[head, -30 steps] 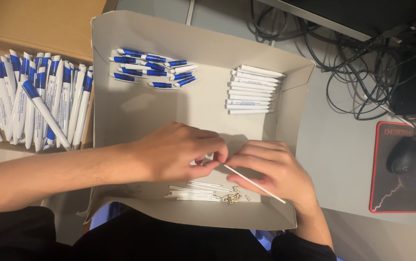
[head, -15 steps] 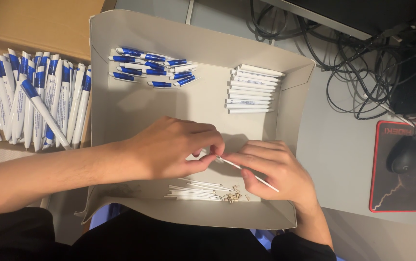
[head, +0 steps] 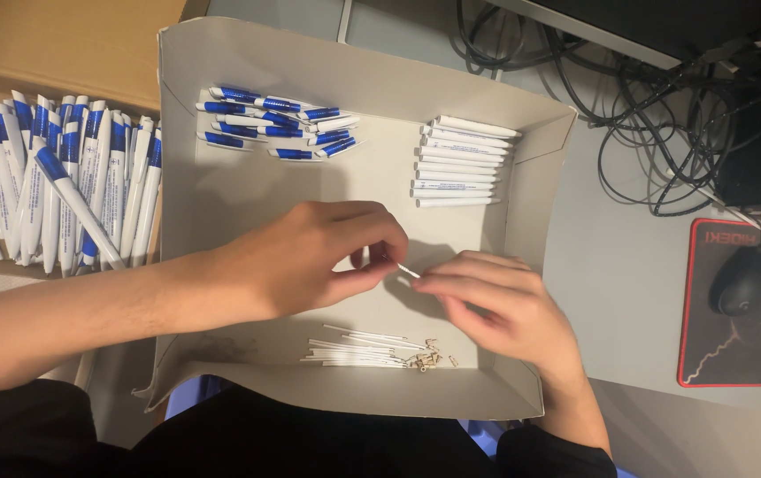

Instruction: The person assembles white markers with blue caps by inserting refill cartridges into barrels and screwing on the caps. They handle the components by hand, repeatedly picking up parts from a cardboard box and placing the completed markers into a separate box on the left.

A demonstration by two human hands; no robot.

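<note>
Pinching a thin white refill [head: 407, 270] between thumb and forefinger, the left hand [head: 314, 257] holds one end of it, and the right hand [head: 495, 301] meets the other end with its fingertips closed together. The refill sits in the small gap between both hands, above the floor of a shallow cardboard tray [head: 540, 150]. Just below the fingers lie a bundle of white refills [head: 354, 350] and some small springs [head: 425, 360]. Beyond the fingers are blue-and-white pen parts [head: 279, 124] and a row of white barrels [head: 460, 164]. Far left of the left hand, finished pens [head: 53, 177] fill a box.
</note>
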